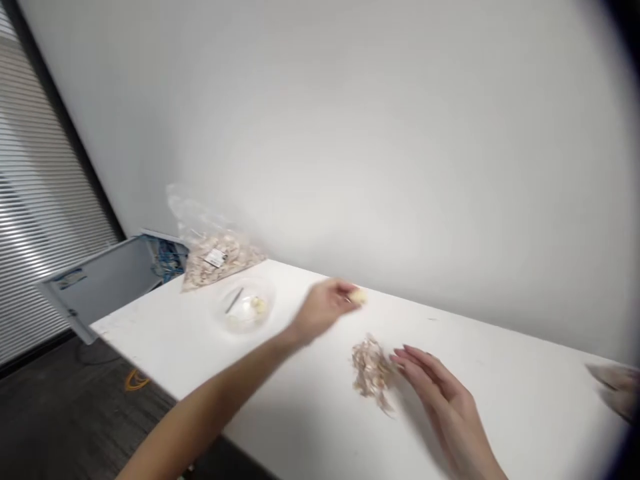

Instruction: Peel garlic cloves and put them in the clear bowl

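My left hand [325, 307] is closed on a pale yellow garlic clove [357, 297], held at the fingertips above the white table [300, 407]. To the right, my right hand [440, 393] has its fingers stretched out beside a loose heap of papery garlic skins [370, 370]. Its fingertips are at the heap's right edge; blur hides whether they touch. Left of my left hand, a clear round bowl [267, 293] contains a few pale yellow pieces [257, 305] and a thin grey tool [233, 301], whose kind I cannot make out.
A clear plastic bag [225, 257] of unpeeled garlic cloves with a white label stands at the table's far left, near the wall. Beyond the left edge is an open grey cabinet [115, 273] with blue cables [169, 259]. Something brownish and blurred [617, 385] lies at far right.
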`<state>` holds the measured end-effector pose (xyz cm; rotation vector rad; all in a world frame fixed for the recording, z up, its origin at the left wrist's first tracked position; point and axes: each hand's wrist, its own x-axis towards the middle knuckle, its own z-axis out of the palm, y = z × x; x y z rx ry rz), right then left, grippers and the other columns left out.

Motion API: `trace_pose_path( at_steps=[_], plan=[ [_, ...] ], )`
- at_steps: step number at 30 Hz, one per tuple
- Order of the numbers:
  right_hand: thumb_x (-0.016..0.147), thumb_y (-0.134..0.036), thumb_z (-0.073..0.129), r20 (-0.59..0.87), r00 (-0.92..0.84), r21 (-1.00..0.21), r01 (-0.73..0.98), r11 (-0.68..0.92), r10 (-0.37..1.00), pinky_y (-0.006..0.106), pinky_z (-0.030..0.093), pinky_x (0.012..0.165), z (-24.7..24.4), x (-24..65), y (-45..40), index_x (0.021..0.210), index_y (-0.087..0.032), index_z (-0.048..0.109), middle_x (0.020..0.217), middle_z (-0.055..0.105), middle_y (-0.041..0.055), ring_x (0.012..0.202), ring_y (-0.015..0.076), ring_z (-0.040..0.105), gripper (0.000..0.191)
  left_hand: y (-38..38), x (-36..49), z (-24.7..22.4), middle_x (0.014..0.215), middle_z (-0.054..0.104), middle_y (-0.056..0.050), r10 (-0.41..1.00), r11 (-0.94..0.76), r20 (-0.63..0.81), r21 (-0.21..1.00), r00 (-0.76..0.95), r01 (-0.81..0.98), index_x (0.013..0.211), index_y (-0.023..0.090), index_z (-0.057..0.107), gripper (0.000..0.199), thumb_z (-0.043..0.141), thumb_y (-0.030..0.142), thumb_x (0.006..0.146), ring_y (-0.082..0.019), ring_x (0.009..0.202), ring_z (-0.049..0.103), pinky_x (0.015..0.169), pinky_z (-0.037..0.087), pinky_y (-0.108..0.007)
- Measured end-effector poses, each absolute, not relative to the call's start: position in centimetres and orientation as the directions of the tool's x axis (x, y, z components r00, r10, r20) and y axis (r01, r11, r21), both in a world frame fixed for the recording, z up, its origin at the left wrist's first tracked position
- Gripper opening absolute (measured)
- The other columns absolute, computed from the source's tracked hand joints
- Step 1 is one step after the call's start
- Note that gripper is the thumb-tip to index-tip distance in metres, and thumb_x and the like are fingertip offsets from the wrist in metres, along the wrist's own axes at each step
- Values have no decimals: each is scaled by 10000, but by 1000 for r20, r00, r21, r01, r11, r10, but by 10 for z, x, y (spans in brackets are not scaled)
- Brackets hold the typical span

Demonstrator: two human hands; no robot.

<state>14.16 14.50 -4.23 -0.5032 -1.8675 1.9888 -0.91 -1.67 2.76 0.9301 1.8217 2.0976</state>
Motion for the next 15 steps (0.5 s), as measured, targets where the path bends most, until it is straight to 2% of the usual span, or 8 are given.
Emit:
trace_pose_path(
  at_steps=[2,3,5,8,11,12,15],
  plan=[
    [648,-449,690,-1,-850,-995,-52,-84,527,393,417,969,-36,139,142,1047,-189,590,1080,648,108,1051,280,574,486,-36,-25,50,880,660,-57,285,-62,544,832,-789,551,872,144,625,258,703,264,657,-148,791,613,793,473,-280],
    [650,-444,690,12,-836,-994,-71,-86,548,398,419,962,-34,139,142,1032,-191,596,1066,653,106,1027,276,587,468,-48,-33,60,895,657,-49,171,29,632,764,-756,644,873,154,628,225,678,263,682,-145,800,609,790,470,-267],
    [659,-434,685,38,-806,-992,-102,-75,591,408,430,937,-33,140,144,1012,-195,604,1039,658,100,978,268,608,435,-74,-48,74,919,654,-39,69,213,706,680,-705,702,896,169,630,222,653,275,701,-146,811,608,778,462,-250],
    [669,-427,679,74,-770,-993,-118,-28,633,412,460,874,-35,142,151,993,-195,612,1005,662,95,916,258,622,404,-115,-68,80,823,661,-19,190,520,598,611,-779,597,871,192,645,212,632,307,694,-157,756,607,695,446,-236],
    [690,-409,661,146,-711,-987,-155,50,688,396,471,823,-37,142,162,992,-192,614,1000,653,97,918,250,606,374,-147,-85,69,728,652,-7,373,781,322,397,-870,481,816,181,645,181,598,280,672,-160,681,590,617,401,-223],
    [698,-398,653,173,-681,-983,-169,77,711,392,467,818,-37,141,166,989,-191,614,999,651,98,931,249,596,359,-154,-90,63,716,649,-5,400,830,238,316,-885,460,793,173,643,176,582,280,668,-160,678,583,613,389,-218],
    [716,-354,621,231,-592,-972,-181,151,772,380,447,804,-36,140,180,972,-185,614,979,648,97,941,239,579,306,-166,-103,44,670,650,-11,436,850,125,268,-891,453,689,142,644,156,596,236,574,-179,672,572,610,368,-219]
  ],
)
